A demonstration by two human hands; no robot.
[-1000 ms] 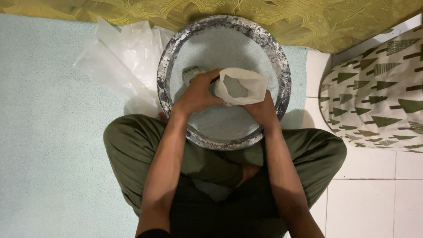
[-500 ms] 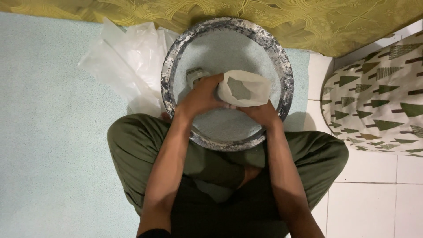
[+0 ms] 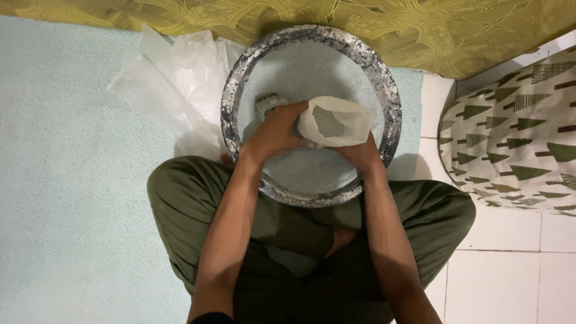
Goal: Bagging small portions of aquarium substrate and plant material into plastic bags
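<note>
A big round metal tray [image 3: 234,102] full of fine pale grains rests on the floor in front of my crossed legs. A small clear plastic bag [image 3: 336,120], partly filled with grains, is held open over the tray's middle. My left hand [image 3: 273,135] grips the bag's left side, next to a small metal cup [image 3: 267,103] lying in the grains. My right hand [image 3: 360,153] holds the bag from below and behind, mostly hidden by it.
A pile of clear plastic bags [image 3: 174,84] lies on the pale green mat [image 3: 66,180] left of the tray. Yellow-green patterned cloth [image 3: 384,24] hangs behind. A cushion with a tree pattern [image 3: 516,132] sits on white floor tiles [image 3: 510,270] at the right.
The view has shifted slightly, and the bag has tilted a little with its mouth open toward me. Both hands remain on it over the tray.
</note>
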